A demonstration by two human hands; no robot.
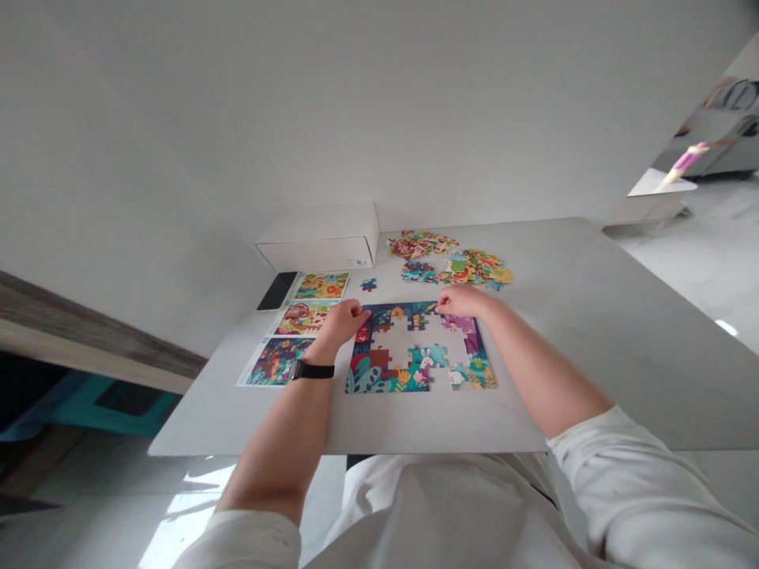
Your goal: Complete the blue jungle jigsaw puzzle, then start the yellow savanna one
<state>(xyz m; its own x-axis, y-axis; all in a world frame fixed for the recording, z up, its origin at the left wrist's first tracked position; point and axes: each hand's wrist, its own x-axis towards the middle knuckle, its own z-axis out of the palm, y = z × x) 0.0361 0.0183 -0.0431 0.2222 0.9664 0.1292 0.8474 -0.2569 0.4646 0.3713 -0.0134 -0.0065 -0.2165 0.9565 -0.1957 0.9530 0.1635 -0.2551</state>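
Note:
A partly assembled colourful jigsaw puzzle (415, 352) lies on the white table (593, 316) in front of me, with a bare gap in its middle. My left hand (341, 322), with a black watch on the wrist, rests curled at the puzzle's upper left corner, fingertips pinched on its edge. My right hand (462, 300) is curled at the puzzle's top edge, right of centre; what its fingers hold is hidden. Loose puzzle pieces (451, 261) lie in heaps beyond the puzzle. One single blue piece (368, 284) lies apart, just above the puzzle's left part.
Three picture cards (296, 324) lie in a column left of the puzzle. A white box (320, 237) stands at the back against the wall, with a black phone (277, 291) beside it. The table's near edge is just before my body.

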